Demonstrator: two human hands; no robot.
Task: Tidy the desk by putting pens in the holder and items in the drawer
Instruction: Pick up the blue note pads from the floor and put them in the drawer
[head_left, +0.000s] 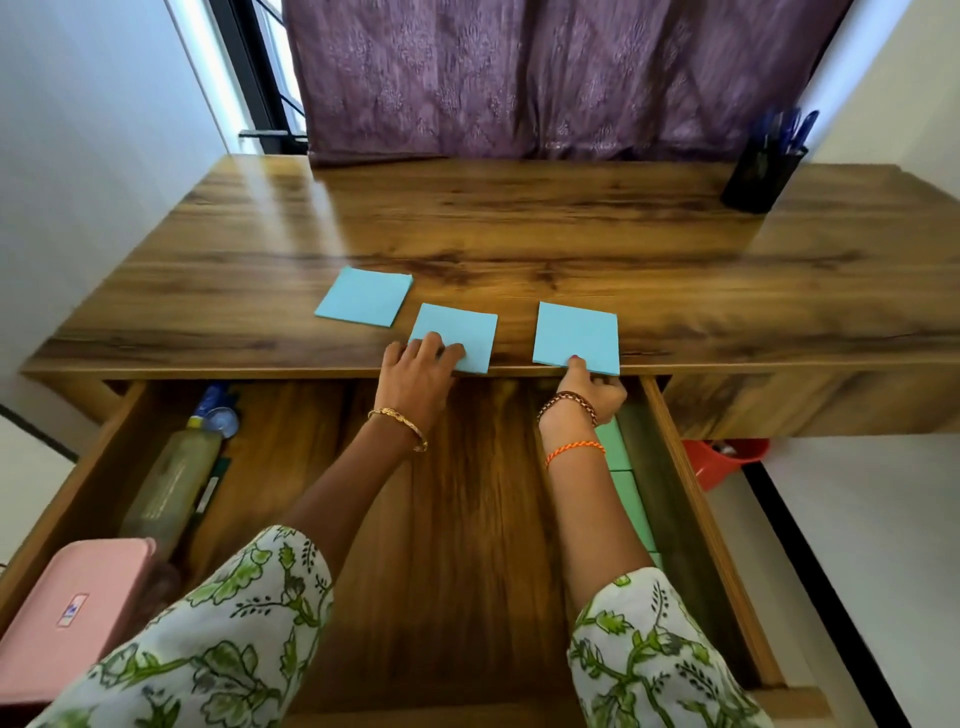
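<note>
Now left hand & right hand pinch blue pads.

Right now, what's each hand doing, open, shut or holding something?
Left hand: fingers curled on the near edge of the middle blue note pad.
Right hand: pinching the near edge of the right blue note pad.
</note>
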